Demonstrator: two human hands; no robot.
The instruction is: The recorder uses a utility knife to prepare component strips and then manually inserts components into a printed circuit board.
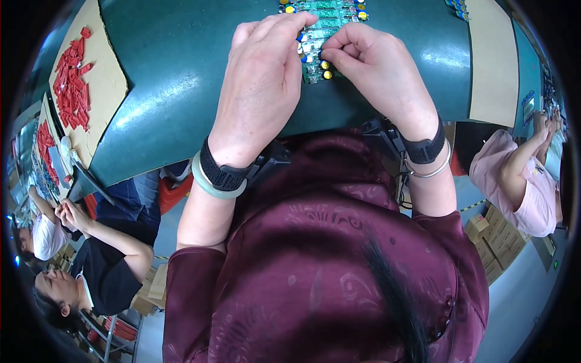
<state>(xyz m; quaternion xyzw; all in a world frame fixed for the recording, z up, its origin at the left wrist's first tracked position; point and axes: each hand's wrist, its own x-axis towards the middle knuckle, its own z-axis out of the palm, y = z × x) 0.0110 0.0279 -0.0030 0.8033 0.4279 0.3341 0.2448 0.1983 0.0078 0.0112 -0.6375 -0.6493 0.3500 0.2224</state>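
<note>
A row of small green circuit boards [328, 23] lies on the table, side by side, with round yellow-topped parts at their ends. My left hand [257, 91] rests along the left ends of the boards, fingers stretched toward the far side and hiding part of the row. On the right, my right hand [387, 75] is closed in a pinch, thumb and forefinger at the nearer boards. A tiny dark piece shows by those fingertips, too small to name.
The dark green table [175, 72] carries a cardboard sheet [109, 91] with a pile of red pieces [72, 88] at left. Another cardboard strip [493, 66] lies at right, near more circuit boards [458, 8]. Co-workers sit on both sides; stacked boxes [496, 239] stand at right.
</note>
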